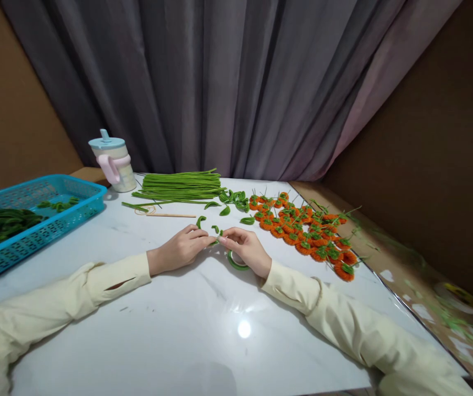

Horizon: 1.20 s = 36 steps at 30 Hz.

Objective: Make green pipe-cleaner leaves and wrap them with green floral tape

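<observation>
My left hand [183, 247] and my right hand [245, 248] rest on the white marble table [187, 324], fingertips meeting in a pinch on a small green piece [216, 240]. A roll of green tape [235, 262] lies under my right hand. Curled green leaf pieces [233, 199] lie scattered just beyond my hands. A bundle of straight green stems [181, 186] lies further back. Several orange flowers with green centres [302, 231] are spread to the right.
A blue plastic basket [26, 231] with green pieces stands at the left edge. A white lidded cup with a pink handle [115, 163] is at the back left. A thin wooden stick [170, 215] lies near the stems. Grey curtains hang behind.
</observation>
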Available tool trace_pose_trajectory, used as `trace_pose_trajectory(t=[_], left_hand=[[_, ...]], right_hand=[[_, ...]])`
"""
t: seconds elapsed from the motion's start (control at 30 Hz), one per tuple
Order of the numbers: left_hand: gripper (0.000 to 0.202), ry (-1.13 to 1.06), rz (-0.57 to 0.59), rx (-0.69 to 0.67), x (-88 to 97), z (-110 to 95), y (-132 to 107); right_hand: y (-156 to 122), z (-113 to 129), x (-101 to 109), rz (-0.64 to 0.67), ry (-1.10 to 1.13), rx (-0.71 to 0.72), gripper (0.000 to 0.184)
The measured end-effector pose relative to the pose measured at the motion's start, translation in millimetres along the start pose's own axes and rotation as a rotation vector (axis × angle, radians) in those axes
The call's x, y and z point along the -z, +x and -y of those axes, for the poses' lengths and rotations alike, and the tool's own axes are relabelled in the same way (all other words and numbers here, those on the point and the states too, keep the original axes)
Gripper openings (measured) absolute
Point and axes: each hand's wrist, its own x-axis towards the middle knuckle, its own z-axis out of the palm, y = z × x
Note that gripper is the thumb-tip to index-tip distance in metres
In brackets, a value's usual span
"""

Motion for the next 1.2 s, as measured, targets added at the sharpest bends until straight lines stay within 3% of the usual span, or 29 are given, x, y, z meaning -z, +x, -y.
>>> trace_pose_trajectory(t=[0.6, 1.0, 1.2], left_hand=[[0.032, 0.049, 0.000, -0.066, 4.6, -3.2, 2.4], [0.029, -0.032, -0.017, -0.056, 2.7, -1.8, 1.8], [0.032, -0.088, -0.047, -0.074, 3.8, -2.8, 2.0]], right_hand=[[0.9, 0.8, 1.0, 0.149, 0.002, 0.039, 0.041], [0.8, -0.3, 1.4, 0.122, 0.006, 0.054, 0.038], [1.7, -0.1, 2.7, 0.145, 0.046, 0.207, 0.033]])
